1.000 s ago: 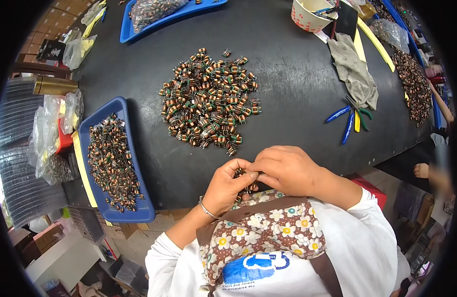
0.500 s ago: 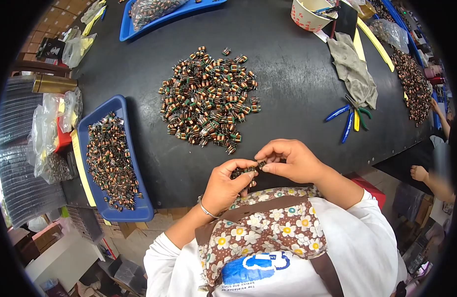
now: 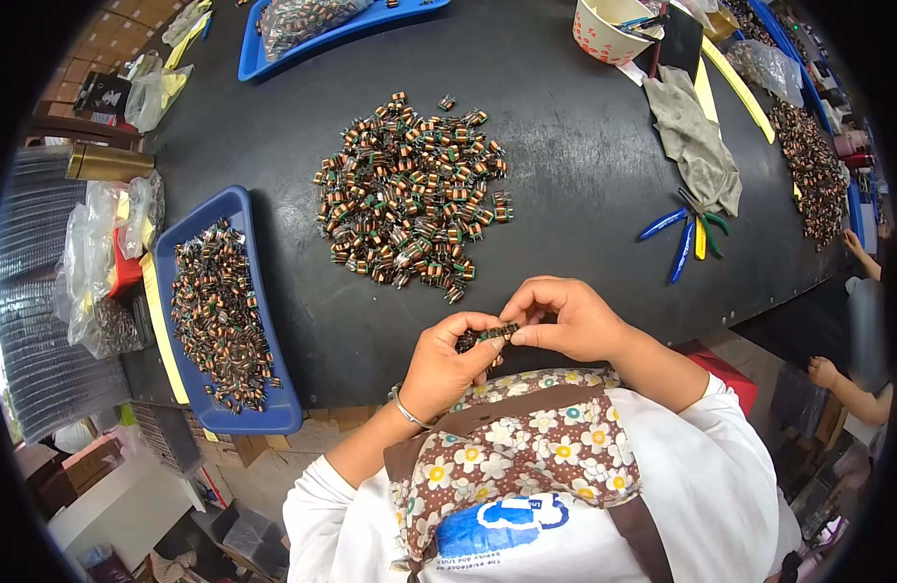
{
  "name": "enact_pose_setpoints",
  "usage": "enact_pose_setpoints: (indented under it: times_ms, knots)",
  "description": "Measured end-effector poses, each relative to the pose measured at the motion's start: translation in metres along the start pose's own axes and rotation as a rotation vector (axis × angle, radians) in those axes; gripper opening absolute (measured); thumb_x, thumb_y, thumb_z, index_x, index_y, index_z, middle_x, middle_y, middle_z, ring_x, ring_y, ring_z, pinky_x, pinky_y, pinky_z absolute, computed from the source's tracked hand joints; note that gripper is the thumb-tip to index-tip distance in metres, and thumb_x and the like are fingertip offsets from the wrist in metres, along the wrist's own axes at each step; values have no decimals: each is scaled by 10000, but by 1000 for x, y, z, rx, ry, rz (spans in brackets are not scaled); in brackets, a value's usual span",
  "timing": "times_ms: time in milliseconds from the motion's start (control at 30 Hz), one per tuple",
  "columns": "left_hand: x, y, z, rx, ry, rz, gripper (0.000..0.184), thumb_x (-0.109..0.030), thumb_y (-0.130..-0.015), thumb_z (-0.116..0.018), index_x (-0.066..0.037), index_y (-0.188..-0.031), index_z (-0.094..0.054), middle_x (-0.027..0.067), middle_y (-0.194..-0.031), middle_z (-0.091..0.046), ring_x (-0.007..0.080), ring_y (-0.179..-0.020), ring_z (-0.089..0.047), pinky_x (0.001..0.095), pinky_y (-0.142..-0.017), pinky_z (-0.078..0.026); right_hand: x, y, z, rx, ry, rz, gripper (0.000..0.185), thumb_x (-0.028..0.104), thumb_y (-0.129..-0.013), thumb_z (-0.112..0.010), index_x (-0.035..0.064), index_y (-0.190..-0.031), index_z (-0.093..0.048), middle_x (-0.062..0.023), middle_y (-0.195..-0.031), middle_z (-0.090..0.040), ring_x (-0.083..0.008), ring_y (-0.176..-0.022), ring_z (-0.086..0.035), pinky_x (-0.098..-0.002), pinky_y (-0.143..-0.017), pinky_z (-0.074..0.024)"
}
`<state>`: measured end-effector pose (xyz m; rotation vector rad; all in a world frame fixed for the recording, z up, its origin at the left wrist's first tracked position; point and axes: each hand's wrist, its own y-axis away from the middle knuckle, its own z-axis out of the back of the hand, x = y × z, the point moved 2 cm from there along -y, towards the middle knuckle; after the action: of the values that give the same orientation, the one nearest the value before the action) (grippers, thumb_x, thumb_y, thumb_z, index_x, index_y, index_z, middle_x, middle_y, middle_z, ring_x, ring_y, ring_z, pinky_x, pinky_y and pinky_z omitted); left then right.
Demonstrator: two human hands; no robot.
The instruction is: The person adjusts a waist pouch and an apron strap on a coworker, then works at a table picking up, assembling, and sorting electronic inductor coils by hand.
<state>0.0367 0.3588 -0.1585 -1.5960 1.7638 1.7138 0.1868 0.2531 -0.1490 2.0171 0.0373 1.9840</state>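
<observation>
At the near edge of the black table [image 3: 584, 146], my left hand [image 3: 446, 361] is closed round several small dark coil components [image 3: 482, 336]. The thumb and fingers of my right hand [image 3: 565, 321] pinch the right end of this row, close to my left fingertips. Beyond my hands lies a large heap of copper-and-green coil components [image 3: 409, 194]. To the left, a blue tray [image 3: 289, 413] holds many similar parts [image 3: 220, 316]. How many pieces sit inside my left palm is hidden.
Pliers [image 3: 686, 238] with blue, yellow and green handles lie right of the heap, below a grey cloth [image 3: 691, 136]. A paper tub [image 3: 599, 34] and another blue tray [image 3: 259, 63] stand farther back. A co-worker's arm [image 3: 851, 394] shows at right.
My right hand first drew slightly away from my left with its fingers parting, then came back to the row of components. The co-worker's arm at the right edge has shifted.
</observation>
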Motion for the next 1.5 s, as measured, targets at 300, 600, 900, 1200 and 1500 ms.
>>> enact_pose_setpoints:
  times_ms: [300, 600, 900, 1200, 1500]
  knots:
    - [1, -4, -3, 33, 52, -47, 155, -65, -849, -600, -50, -988, -533, 42, -827, -590, 83, -623, -576, 175, -441, -424, 3, -4, 0, -23, 112, 85, 209, 85, -742, -718, 34, -914, -612, -15, -791, -584, -87, -708, -561, -231, -638, -469]
    - [-31, 11, 42, 75, 477, -33, 127, -62, -845, -575, -74, -952, -507, 107, -813, -591, 162, -639, -592, 217, -409, -435, -21, -17, 9, -204, -153, -3, 211, 31, -770, -637, 19, -976, -595, -31, -851, -604, -73, -750, -569, -213, -697, -472]
    - [-73, 138, 208, -966, -204, -854, 193, -101, -903, -470, 3, -1060, -515, 101, -1016, -589, 186, -894, -583, 302, -745, -497, 3, -25, 9, -216, 255, 70, 129, 63, -791, -633, 0, -902, -617, -60, -810, -591, -85, -636, -560, -216, -591, -464]
    - [-65, 78, 147, -813, -452, -589, 193, -14, -867, -505, 24, -1034, -593, 99, -1032, -623, 135, -945, -578, 245, -835, -447, 9, -53, 38, -446, 540, 343, 110, 26, -784, -608, 14, -893, -602, -58, -845, -582, -108, -629, -528, -228, -577, -431]
    - [-33, 2, 28, -327, -1028, -477, 299, -107, -730, -687, -77, -1020, -621, 61, -646, -583, 169, -544, -578, 276, -519, -457, 18, -70, 38, -402, 893, 272, 247, 134, -708, -687, 85, -936, -608, -60, -865, -548, -252, -787, -563, -358, -698, -468]
